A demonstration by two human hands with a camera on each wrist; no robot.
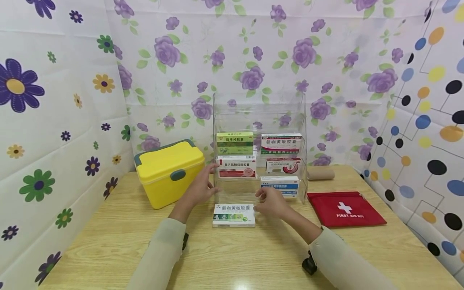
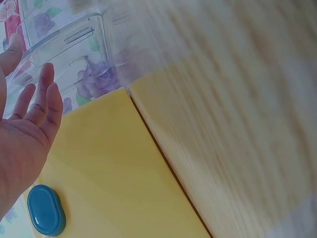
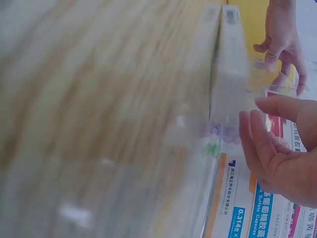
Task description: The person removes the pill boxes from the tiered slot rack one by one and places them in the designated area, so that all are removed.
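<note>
A clear stepped display rack (image 1: 235, 192) holds several medicine boxes. My left hand (image 1: 198, 186) is at its left edge, fingers spread and nothing held; the left wrist view shows the same hand (image 2: 29, 129) with parted fingers. Beside the lower right tier is my right hand (image 1: 273, 203), just in front of a blue-and-white medicine box (image 1: 291, 186). In the right wrist view that hand (image 3: 287, 148) is empty, thumb apart from loosely bent fingers. A white-and-green medicine box (image 1: 233, 215) lies flat on the table before the rack, close to the right fingertips; whether they touch is unclear.
Left of the rack stands a yellow box with a dark green latch (image 1: 170, 173). A red first aid pouch (image 1: 346, 209) lies at the right, with a brown roll (image 1: 320, 173) behind it. Higher tiers carry a green box (image 1: 235, 143) and red-and-white boxes (image 1: 236, 167).
</note>
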